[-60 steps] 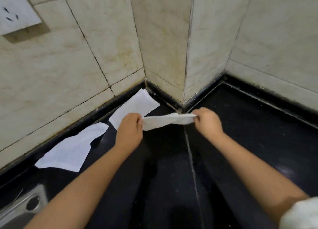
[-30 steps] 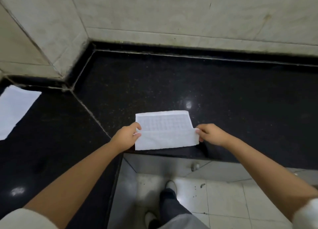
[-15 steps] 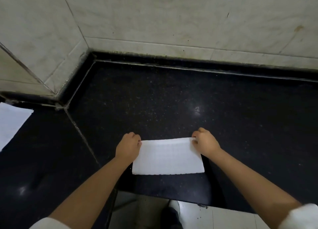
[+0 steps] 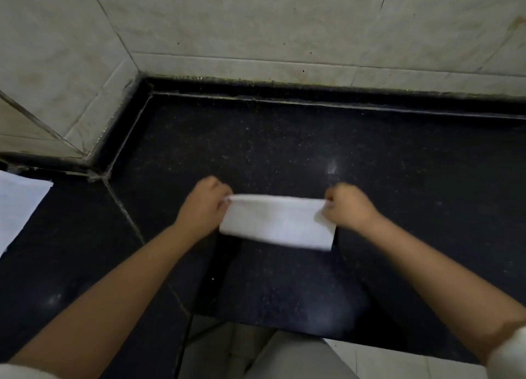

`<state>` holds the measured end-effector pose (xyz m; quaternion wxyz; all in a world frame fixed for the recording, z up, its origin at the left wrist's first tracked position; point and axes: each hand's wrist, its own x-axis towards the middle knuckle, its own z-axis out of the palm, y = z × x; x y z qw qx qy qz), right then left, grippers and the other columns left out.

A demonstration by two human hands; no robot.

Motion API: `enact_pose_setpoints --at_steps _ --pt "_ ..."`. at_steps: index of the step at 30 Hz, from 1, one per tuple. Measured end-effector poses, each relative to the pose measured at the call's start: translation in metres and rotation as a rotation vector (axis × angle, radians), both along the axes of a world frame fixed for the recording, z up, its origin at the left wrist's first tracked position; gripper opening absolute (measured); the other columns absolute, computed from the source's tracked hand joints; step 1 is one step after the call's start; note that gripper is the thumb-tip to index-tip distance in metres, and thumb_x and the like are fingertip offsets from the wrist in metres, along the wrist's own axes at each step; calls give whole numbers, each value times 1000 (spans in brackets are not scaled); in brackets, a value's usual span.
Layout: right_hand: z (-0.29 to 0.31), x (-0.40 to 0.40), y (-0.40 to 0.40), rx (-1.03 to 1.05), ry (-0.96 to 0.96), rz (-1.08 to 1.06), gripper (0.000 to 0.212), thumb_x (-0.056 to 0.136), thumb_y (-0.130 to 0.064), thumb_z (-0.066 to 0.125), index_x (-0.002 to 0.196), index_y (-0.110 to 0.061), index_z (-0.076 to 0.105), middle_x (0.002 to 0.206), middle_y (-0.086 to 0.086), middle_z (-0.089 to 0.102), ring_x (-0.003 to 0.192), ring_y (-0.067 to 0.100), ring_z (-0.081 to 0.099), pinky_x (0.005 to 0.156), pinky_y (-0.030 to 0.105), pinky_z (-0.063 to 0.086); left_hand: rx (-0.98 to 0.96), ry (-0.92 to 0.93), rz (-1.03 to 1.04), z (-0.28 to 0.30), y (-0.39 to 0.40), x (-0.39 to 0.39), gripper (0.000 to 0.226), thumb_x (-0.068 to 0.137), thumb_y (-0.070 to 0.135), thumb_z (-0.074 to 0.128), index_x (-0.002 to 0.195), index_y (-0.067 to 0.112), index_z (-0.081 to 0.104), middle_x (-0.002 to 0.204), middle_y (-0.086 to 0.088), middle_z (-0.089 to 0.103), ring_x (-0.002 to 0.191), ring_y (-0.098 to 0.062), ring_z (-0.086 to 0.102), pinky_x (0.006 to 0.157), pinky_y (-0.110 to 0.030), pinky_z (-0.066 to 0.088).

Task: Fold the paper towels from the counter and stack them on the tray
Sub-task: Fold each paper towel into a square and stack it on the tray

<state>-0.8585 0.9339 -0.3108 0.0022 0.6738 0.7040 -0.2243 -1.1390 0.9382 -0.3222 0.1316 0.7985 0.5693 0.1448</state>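
Note:
A white paper towel [image 4: 277, 223], folded into a long rectangle, is held just over the black counter [image 4: 284, 139]. My left hand [image 4: 203, 205] pinches its far left corner. My right hand [image 4: 348, 206] pinches its far right corner. The towel's near edge slopes down towards the counter. Another white paper towel [image 4: 17, 205] lies flat on the counter at the far left edge of the view. No tray is in view.
Pale tiled walls [image 4: 284, 22] rise behind the counter and form a corner at the left. The counter's front edge [image 4: 273, 326] runs below my arms, with light floor tiles [image 4: 398, 361] beyond it.
I turned from the left corner to this stretch of counter with the towel. In the last half second both hands moved away from me and the towel's near edge lifted and tilted.

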Motion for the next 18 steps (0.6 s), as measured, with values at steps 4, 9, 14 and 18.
enact_pose_setpoints --at_steps 4,9,14,18 --pt "29 21 -1 490 104 10 13 64 7 63 76 2 63 82 21 60 80 38 55 70 39 45 305 -7 -79 29 7 8 16 77 8 50 81 0 63 79 -17 61 79 -22 48 70 -25 36" --pt "-37 35 -47 438 -69 20 30 40 7 74 65 -4 62 76 16 63 70 38 62 61 39 49 162 2 -186 -37 -23 22 24 70 8 39 76 4 62 73 -14 62 74 -16 39 63 -23 38" --pt "-85 38 -85 186 -46 -65 29 63 -2 72 91 -3 65 120 24 58 119 47 49 95 63 35 -119 181 -107 -79 -55 27 37 52 -14 63 82 7 67 87 -7 65 78 -27 62 63 -33 51" --pt "-70 31 -82 167 -9 -343 30 87 -21 56 111 -3 60 124 16 54 117 33 46 95 45 36 32 140 -59 -69 -43 39 30 49 -7 58 74 7 67 78 -6 66 76 -20 60 58 -31 53"
